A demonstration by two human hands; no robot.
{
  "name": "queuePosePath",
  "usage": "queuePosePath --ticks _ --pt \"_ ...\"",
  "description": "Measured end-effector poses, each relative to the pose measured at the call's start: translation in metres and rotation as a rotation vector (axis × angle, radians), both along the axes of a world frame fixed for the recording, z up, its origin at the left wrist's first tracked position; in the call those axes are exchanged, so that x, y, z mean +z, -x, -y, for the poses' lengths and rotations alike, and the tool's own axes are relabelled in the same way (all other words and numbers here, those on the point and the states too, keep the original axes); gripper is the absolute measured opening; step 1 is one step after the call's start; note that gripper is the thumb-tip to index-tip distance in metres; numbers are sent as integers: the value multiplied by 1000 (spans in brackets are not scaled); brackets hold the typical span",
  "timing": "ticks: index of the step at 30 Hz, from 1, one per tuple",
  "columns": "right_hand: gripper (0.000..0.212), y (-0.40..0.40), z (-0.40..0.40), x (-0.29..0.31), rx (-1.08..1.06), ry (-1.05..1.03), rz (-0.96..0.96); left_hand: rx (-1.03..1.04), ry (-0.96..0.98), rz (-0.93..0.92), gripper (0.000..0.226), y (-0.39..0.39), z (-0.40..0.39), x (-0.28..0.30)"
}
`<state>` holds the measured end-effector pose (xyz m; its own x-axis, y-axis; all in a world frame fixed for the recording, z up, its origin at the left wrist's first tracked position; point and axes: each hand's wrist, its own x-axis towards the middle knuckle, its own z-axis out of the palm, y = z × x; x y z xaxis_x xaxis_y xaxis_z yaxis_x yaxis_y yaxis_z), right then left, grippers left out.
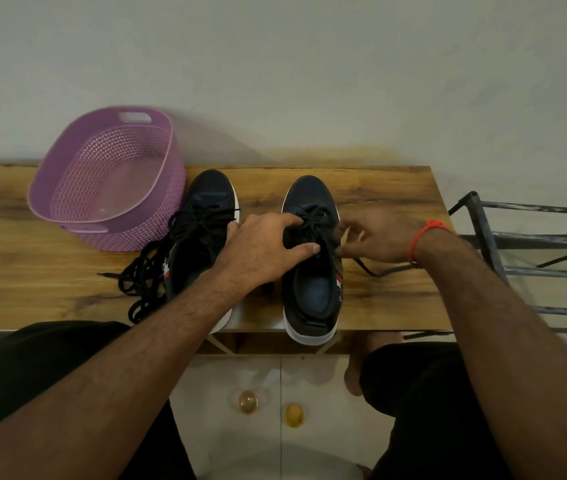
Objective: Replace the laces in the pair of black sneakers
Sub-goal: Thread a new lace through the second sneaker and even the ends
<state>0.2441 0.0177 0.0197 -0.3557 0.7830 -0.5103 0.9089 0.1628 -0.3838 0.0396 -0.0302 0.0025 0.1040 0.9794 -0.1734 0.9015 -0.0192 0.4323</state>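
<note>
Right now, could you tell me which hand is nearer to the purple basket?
Left. The left hand holds the right sneaker, with the other sneaker between it and the purple basket. The right hand works the lace on that sneaker's far side.

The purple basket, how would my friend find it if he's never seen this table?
Look at the wooden table by the wall. The purple basket stands at its back edge, just left of the two black sneakers. It is the only purple thing there, oval, with holey sides and nothing in it.
</note>
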Motion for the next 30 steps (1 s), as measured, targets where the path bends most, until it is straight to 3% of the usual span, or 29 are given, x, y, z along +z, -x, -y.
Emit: queuePosePath --ticks 3,5,9,13,16,18,20,22,24,26,28,30 --pt "8 9 2 2 47 -79 -97 0 4 -4 57 1 1 3" --pt "5 8 2 1 46 -73 28 -3 13 -3 55 2 1 4" --pt "16 -8 3 0 0 139 335 -11 27 -14 57 2 -1 3" --pt "21 -4 4 4 19 55 100 -15 30 -20 58 3 0 0" --pt "8 9 5 6 47 -87 -60 -16 22 -28 58 3 -1 0" --pt "11 9 4 6 93 -75 80 -12 27 -35 57 3 -1 2" --pt "17 4 5 7 77 92 318 -12 26 -40 57 2 -2 2" --pt "19 -5 6 6 62 183 438 -19 29 -38 58 2 -1 2" --pt "22 -9 5 5 57 131 382 -21 25 -31 57 1 -1 3" --pt "28 -5 4 6 7 75 166 -23 24 -31 57 1 -1 3" --pt "20 4 4 8 14 7 -27 -20 28 -31 56 1 0 2" --pt "6 8 4 5 78 -76 -31 -13 35 -33 56 1 0 3"
